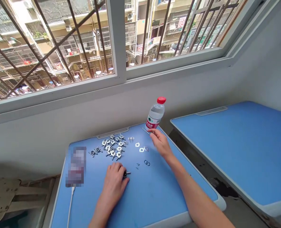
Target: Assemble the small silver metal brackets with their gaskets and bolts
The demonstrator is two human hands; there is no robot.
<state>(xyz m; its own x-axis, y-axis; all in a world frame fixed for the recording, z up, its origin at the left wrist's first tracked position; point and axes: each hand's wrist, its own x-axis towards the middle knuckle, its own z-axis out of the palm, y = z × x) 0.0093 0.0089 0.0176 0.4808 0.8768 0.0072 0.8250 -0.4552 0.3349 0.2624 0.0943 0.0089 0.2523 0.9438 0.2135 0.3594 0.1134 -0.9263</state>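
My left hand [115,183] rests on the blue desk [150,199] with its fingers curled round a small dark metal part [125,174] whose short pin sticks out to the right. My right hand [159,142] reaches toward the desk's far right corner and pinches a thin metal tool [145,130] between thumb and fingertips. A heap of several small silver metal fittings [113,145] lies at the far middle of the desk. Flat silver plates [141,147], two small rings [146,163] and tiny screws [137,165] lie between the hands.
A water bottle [155,114] with a red cap stands at the desk's far right corner, just behind my right hand. A phone [76,166] with a white cable [70,202] lies on the left. A second blue desk [237,145] stands to the right across a gap. A barred window [83,41] runs along the wall.
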